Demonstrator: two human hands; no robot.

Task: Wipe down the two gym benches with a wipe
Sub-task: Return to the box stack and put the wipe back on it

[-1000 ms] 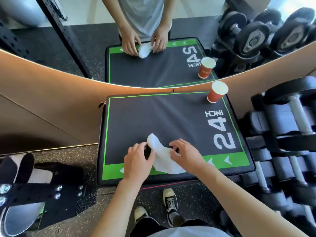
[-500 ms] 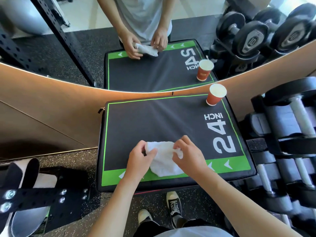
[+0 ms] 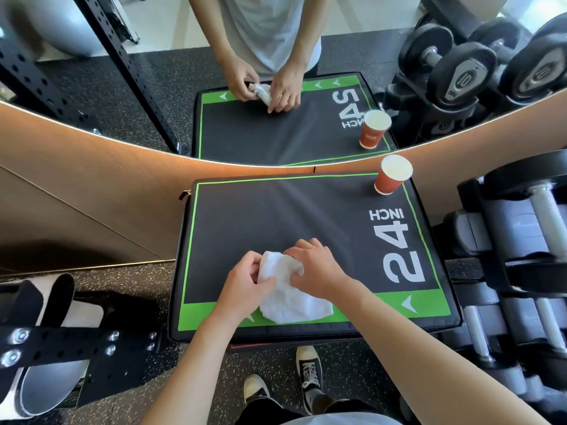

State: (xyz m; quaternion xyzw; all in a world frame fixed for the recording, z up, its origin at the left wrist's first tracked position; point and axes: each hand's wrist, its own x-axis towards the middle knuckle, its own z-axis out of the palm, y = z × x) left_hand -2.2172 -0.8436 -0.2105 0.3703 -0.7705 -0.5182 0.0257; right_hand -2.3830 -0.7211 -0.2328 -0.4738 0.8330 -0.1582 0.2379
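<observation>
Wipe (image 3: 288, 289) now bunched smaller than a second ago, at 6 o'clock on bench (image 3: 276, 222). Left hand (image 3: 245, 286) and right hand (image 3: 316, 271) both pinching it. Folding stage; wiping not yet begun.

Flat padded box top (image 3: 276, 222) — black, thin bright-green outline, solid green band with white arrowheads at near edge, white "24 INCH" print. Crumpled cloth wipe (image 3: 288, 299) plain white. Paper cup (image 3: 389, 179) red-orange, cream inside. Rubber floor (image 3: 196, 381) black with pale speckles. Lace-up sneakers (image 3: 310, 372) — black, white toecaps.
</observation>
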